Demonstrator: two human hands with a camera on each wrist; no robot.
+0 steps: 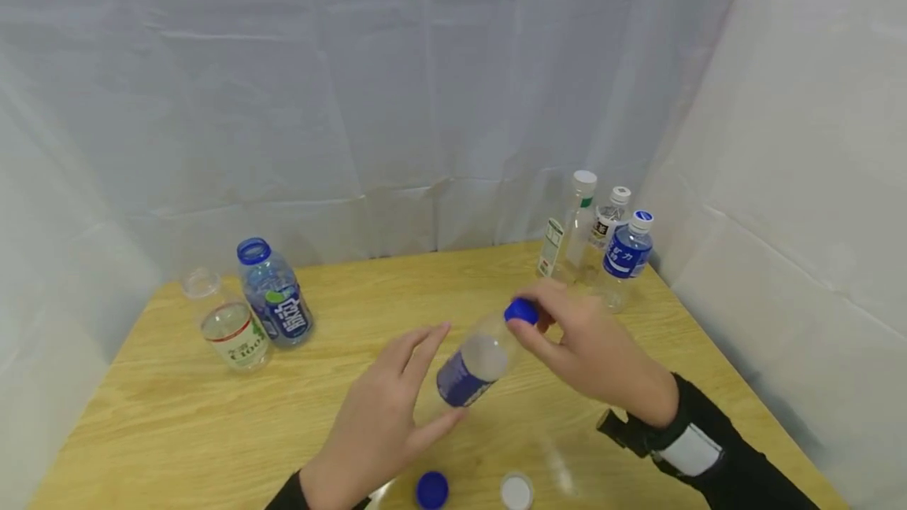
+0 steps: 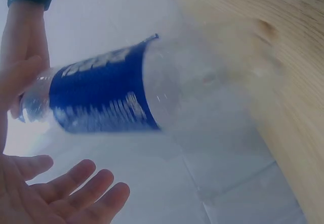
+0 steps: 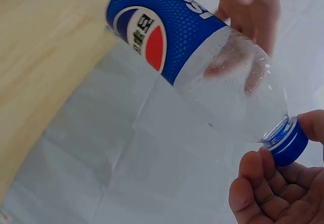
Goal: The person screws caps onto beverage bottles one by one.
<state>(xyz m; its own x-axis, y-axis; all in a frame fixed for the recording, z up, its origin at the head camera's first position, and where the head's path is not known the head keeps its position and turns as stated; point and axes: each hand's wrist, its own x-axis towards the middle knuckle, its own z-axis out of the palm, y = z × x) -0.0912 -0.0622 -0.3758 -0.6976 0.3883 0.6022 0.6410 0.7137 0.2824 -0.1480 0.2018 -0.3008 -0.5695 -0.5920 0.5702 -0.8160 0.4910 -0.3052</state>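
Note:
A clear Pepsi bottle (image 1: 487, 354) with a blue label tilts over the table, its capped end up and to the right. My right hand (image 1: 591, 345) pinches its blue cap (image 3: 291, 148) between thumb and fingers. The red, white and blue logo shows in the right wrist view. Beside the bottle's lower part is my left hand (image 1: 386, 400), thumb and fingers spread around it without gripping. In the left wrist view, those fingers (image 2: 86, 183) are extended apart from the bottle.
Near the front edge lie a loose blue cap (image 1: 432, 489) and a white cap (image 1: 516, 491). Two uncapped bottles, one clear (image 1: 237, 337) and one blue (image 1: 279, 301), stand at the left. Several capped bottles (image 1: 623, 254) are grouped at the back right of the wooden table (image 1: 177, 431).

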